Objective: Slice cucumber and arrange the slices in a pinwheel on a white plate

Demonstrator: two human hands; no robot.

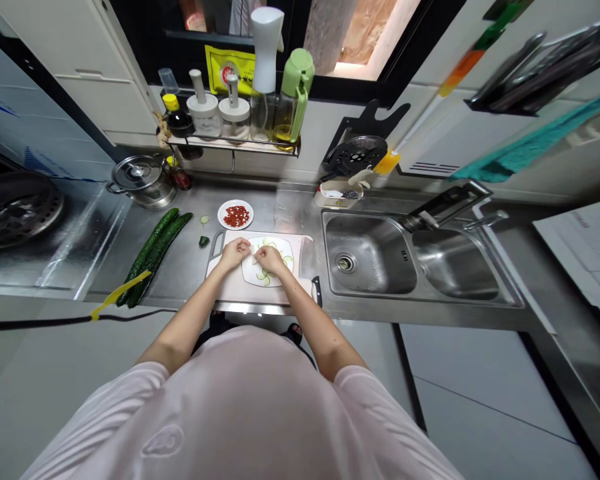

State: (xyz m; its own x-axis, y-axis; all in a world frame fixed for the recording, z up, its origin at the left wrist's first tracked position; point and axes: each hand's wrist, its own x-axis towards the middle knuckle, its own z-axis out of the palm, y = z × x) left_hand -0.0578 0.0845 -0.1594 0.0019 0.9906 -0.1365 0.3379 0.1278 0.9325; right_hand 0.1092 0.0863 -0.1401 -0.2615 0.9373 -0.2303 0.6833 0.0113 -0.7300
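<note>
A white plate (250, 272) with thin pale-green cucumber slices (263, 279) spread around it rests on a light pink cutting board (230, 291). Over the plate's left edge, my left hand (236, 252) is closed with its fingers drawn together. Just beside it, my right hand (270, 259) pinches above the slices. Whatever lies between the fingertips of either hand is too small to make out. Behind the board stands a small white dish (222, 215) of chopped red pieces (237, 216). A knife (317, 291) with a black handle lies at the board's right edge.
Two whole cucumbers (155, 250) lie left of the board, near a cut cucumber end (204, 241). A steel pot (143, 181) stands behind them. To the right is a double sink (370, 253). Bottles and jars fill a wall shelf (235, 144).
</note>
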